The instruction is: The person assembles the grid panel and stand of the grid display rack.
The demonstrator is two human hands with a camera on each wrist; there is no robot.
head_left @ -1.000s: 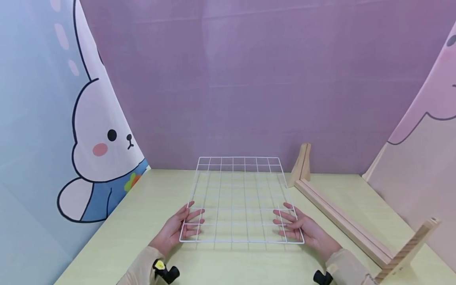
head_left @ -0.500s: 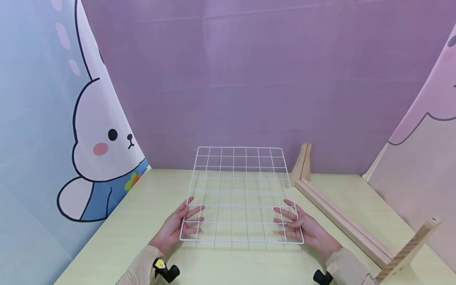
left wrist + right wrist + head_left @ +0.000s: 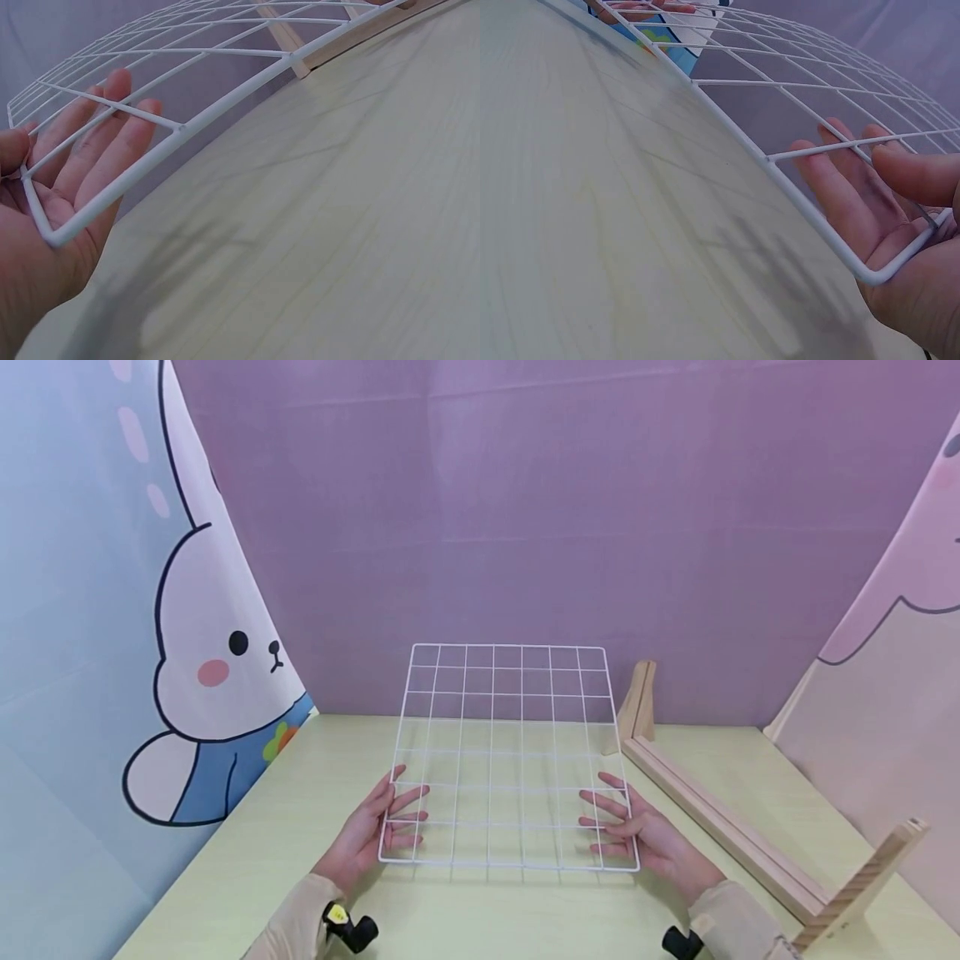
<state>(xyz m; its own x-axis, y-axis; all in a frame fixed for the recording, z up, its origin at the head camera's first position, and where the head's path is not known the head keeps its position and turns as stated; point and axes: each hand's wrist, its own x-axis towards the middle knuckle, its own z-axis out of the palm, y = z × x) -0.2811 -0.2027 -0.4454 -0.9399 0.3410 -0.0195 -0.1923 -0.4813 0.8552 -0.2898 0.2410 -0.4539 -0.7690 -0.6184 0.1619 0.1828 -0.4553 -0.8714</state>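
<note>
Two hands, one wire grid. White grid (image 3: 491, 752) was held off the table (image 3: 480, 918) at its near middle, sloping, its far edge showing against one purple cloth (image 3: 525, 510). Eight lengthwise wires counted, outer two included; the crosswise ones paled against the tabletop. Left hand (image 3: 367, 831) grasped the grid at its near left corner, right hand (image 3: 651, 839) at its near right, fingers spread beneath the mesh, thumbs above. One wooden frame (image 3: 723, 827) stood to the grid's right: two uprights, far (image 3: 637, 702) and near (image 3: 862, 885), joined low down. Whether the joining piece was one grooved rail or two side by side, could not tell. Two beige sleeves (image 3: 296, 918), two black wrist devices (image 3: 352, 931), one printed rabbit (image 3: 202, 635).

Hidden or cut: far upright's edge lay partly behind the grid; near upright's lower end ran to the head view's bottom edge. Pink printed figure (image 3: 926, 527) cropped at right. Left thumb cropped in the left wrist view, right thumb in the right. Rabbit's ear ran out at top.
</note>
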